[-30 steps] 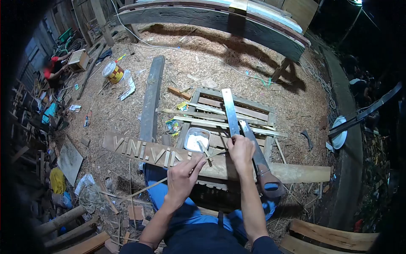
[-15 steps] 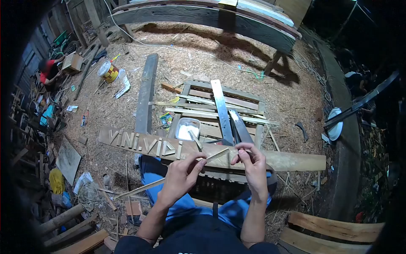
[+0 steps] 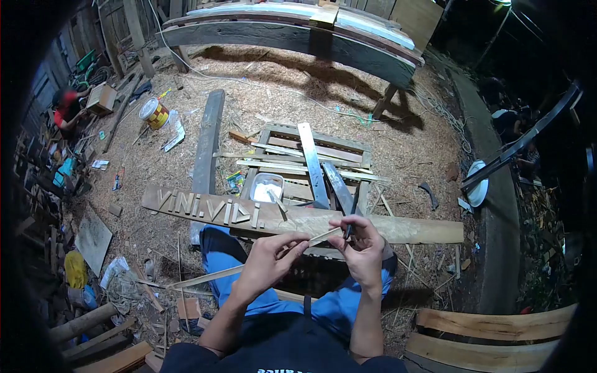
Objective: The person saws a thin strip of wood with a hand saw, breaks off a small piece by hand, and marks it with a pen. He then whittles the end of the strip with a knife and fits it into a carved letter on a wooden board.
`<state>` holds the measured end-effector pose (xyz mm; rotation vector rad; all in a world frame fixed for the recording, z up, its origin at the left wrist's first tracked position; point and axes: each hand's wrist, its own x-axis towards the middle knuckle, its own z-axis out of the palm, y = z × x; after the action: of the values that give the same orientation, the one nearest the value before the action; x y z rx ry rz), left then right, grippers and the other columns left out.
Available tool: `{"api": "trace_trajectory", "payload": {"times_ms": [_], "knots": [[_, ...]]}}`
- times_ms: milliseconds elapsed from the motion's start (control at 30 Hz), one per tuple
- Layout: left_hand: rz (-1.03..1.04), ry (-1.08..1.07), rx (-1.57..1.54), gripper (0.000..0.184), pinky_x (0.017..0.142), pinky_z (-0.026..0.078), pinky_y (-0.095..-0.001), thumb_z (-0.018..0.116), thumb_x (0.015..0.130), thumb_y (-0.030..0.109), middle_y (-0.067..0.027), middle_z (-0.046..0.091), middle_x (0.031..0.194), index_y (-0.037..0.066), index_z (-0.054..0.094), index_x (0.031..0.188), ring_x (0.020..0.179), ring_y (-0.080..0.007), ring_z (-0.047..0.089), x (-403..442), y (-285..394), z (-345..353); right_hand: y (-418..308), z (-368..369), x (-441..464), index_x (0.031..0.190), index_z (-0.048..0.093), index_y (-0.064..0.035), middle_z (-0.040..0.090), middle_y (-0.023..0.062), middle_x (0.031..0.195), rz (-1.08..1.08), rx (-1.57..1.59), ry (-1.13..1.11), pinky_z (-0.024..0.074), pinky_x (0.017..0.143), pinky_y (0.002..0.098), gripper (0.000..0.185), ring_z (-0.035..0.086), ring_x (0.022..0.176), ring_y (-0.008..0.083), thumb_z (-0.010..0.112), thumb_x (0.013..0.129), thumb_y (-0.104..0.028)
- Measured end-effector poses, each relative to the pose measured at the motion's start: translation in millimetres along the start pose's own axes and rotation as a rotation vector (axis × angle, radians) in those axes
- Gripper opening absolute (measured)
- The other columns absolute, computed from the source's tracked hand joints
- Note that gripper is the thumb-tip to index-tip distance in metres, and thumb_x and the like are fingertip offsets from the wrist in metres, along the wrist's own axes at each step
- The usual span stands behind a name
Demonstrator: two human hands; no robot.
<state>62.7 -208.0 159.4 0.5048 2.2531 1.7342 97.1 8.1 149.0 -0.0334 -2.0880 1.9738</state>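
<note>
A thin wood strip is pinched in my left hand; a long pale length emerges left of that hand, apparently the same piece. My right hand is closed around a dark slender tool, its kind unclear, with thumb and finger at the strip's right end. Beneath both hands a long wooden board lies across my lap area. Letters made of small wood strips stand out on its left part. Just beyond the board is a plastic tub of white paste with a stick in it.
A slatted wooden frame carries loose strips, a metal ruler and a saw-like metal blade. A dark plank lies left of it. Beyond stands a workbench. A paint bucket and a person are at far left.
My right hand has turned, bringing the dark tool upright at the strip's end. The strip reaches the right fingers now. The whole view has shifted slightly.
</note>
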Motion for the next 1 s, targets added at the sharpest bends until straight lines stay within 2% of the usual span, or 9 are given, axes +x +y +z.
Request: {"api": "trace_trajectory", "payload": {"times_ms": [67,267,300,433,500,700,800,933,1000], "knots": [[0.377,0.088,0.147,0.026,0.066,0.056,-0.0323,0.077,0.095,0.019,-0.0101,0.076,0.095,0.005,0.074,0.117,0.074,-0.0198,0.074,1,-4,1,1,0,-4,0.122,0.061,-0.0001,0.075,0.0127,0.112,-0.032,0.021,0.01,0.0565,0.09,0.0264,0.043,0.07,0.102,0.013,0.084,0.086,0.0],[0.383,0.125,0.39,0.032,0.066,0.056,-0.0333,0.084,0.085,0.011,-0.0094,0.074,0.089,0.008,0.076,0.115,0.075,-0.0234,0.074,-15,10,2,-4,-3,-13,0.117,0.061,0.0011,0.074,0.012,0.105,-0.104,0.018,0.06,0.0584,0.085,0.0262,0.039,0.071,0.097,0.0145,0.084,0.085,-0.002],[0.515,0.154,0.47,0.033,0.061,0.054,-0.0336,0.083,0.085,0.009,-0.0088,0.072,0.086,0.01,0.077,0.117,0.072,-0.0234,0.072,-14,11,2,-5,-3,-14,0.117,0.062,0.0013,0.074,0.0115,0.104,-0.105,0.006,0.074,0.0583,0.085,0.0259,0.039,0.071,0.097,0.0143,0.084,0.085,-0.002],[0.488,0.127,0.535,0.032,0.06,0.053,-0.032,0.081,0.086,0.007,-0.0076,0.072,0.085,0.01,0.077,0.117,0.069,-0.0223,0.07,-20,18,3,-9,-2,-20,0.117,0.061,0.0019,0.074,0.0109,0.102,-0.109,-0.048,0.105,0.0587,0.085,0.0263,0.038,0.072,0.096,0.0149,0.084,0.087,-0.003],[0.376,0.092,0.441,0.033,0.061,0.053,-0.032,0.08,0.086,0.004,-0.0085,0.073,0.087,0.01,0.077,0.118,0.067,-0.0224,0.067,-22,19,4,-10,2,-21,0.116,0.061,0.0021,0.073,0.0103,0.1,-0.131,-0.057,0.124,0.0592,0.085,0.027,0.036,0.073,0.096,0.0157,0.083,0.088,-0.004],[0.449,0.153,0.201,0.038,0.068,0.056,-0.0377,0.075,0.088,0.003,-0.0099,0.073,0.094,0.009,0.072,0.125,0.076,-0.0265,0.069,-21,12,6,-8,8,-23,0.115,0.06,0.0014,0.074,0.0123,0.101,-0.261,-0.05,0.096,0.0594,0.087,0.0288,0.033,0.073,0.097,0.0176,0.081,0.09,-0.003],[0.496,0.155,0.28,0.039,0.071,0.056,-0.0398,0.076,0.086,0.002,-0.0116,0.074,0.096,0.007,0.072,0.125,0.082,-0.0287,0.072,-22,18,2,-17,11,-25,0.115,0.06,0.001,0.074,0.0128,0.101,-0.304,-0.072,0.065,0.0583,0.087,0.0286,0.031,0.073,0.099,0.0177,0.08,0.09,-0.002],[0.473,0.118,0.294,0.035,0.069,0.056,-0.0392,0.077,0.087,0.003,-0.0136,0.074,0.097,0.006,0.072,0.122,0.081,-0.0284,0.073,-29,23,-1,-27,13,-23,0.115,0.061,0.0005,0.074,0.0126,0.102,-0.289,-0.034,0.097,0.0566,0.087,0.0276,0.032,0.072,0.099,0.0167,0.081,0.09,-0.001],[0.402,0.115,0.176,0.03,0.065,0.056,-0.0375,0.079,0.088,0.008,-0.0151,0.073,0.096,0.005,0.072,0.118,0.077,-0.0286,0.072,-32,24,-1,-27,14,-21,0.113,0.065,0.0001,0.077,0.0119,0.101,-0.316,-0.002,-0.007,0.0582,0.085,0.0281,0.031,0.074,0.094,0.0155,0.082,0.088,0.001]]}}
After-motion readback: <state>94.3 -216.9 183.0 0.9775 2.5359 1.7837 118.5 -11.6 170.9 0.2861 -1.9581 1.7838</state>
